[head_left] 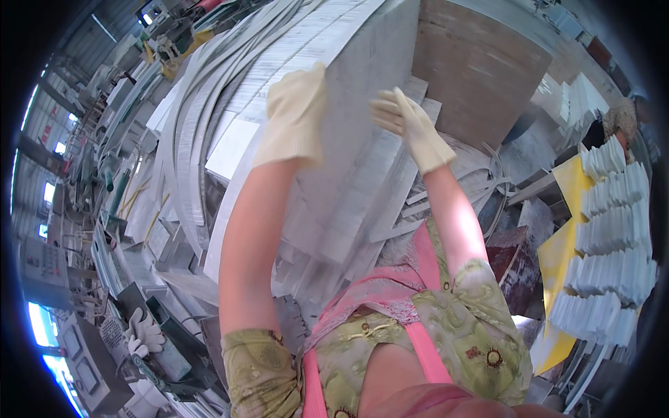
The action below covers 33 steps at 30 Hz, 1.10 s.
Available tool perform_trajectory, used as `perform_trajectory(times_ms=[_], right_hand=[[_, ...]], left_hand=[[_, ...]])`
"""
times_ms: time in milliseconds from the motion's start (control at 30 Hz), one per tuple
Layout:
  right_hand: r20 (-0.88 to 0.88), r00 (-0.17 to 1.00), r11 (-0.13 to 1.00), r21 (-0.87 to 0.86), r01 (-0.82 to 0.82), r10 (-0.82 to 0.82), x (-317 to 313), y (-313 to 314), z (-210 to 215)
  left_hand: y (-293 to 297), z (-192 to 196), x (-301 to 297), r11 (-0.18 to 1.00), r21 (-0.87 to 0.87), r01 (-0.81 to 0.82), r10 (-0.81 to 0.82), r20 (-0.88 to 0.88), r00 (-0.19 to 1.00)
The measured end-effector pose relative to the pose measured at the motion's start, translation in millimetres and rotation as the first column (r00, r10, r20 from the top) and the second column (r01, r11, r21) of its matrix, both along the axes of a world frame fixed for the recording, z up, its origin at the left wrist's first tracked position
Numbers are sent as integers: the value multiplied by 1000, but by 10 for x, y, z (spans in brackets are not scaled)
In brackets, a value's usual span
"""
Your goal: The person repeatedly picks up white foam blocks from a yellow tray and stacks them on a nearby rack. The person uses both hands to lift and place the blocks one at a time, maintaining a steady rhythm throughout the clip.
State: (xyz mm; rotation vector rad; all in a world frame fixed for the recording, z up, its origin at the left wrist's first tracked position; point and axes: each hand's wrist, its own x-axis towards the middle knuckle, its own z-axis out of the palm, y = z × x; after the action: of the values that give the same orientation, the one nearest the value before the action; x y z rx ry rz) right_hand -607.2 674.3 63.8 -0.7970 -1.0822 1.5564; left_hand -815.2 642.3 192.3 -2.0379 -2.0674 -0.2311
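Pale grey slab (348, 164), broad and flat-faced, in front of a person wearing cream gloves; its long axis runs from the lower left, near the body, to the upper right, away from it. From left to right: at the far left, a pair of whitish work gloves (144, 334) lies on dark green machinery. Next, thin curved strips (188, 132) drape down the left edge of a stack of white strips (296, 52), which reaches to the slab's upper-left edge. The left hand (296, 111) overlaps that edge, about midway along it; it is the nearer of the two hands to the edge. Its fingers are blurred and partly hidden, so whether they pinch the slab or only pass over it cannot be told. The slab's face fills the gap between the hands, to the right of the left hand. The right hand (405, 125) is near the face's right side, fingers stretched out and pointing left across it, nothing visible between them; it seems to hang apart from the face, though the depth is uncertain. Beyond it, a brown board (481, 73) stands by the slab's far right corner, and at the far right a yellow panel (557, 209) stands beside rows of white pieces (606, 233).
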Motion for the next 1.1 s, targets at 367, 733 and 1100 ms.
perform_trajectory(times_ms=[367,733,1100], right_hand=[[-230,961,985,48,167,-152,-77,568,63],[-143,882,868,-302,394,-450,1291,833,-1223],[-122,957,964,13,265,-262,890,2121,-1667]], left_hand=[[-1641,-1083,385,980,-82,183,-162,218,962],[-2199,-2712,-159,650,-604,461,597,781,183],[-1650,-2922,118,773,-631,65,425,591,685]])
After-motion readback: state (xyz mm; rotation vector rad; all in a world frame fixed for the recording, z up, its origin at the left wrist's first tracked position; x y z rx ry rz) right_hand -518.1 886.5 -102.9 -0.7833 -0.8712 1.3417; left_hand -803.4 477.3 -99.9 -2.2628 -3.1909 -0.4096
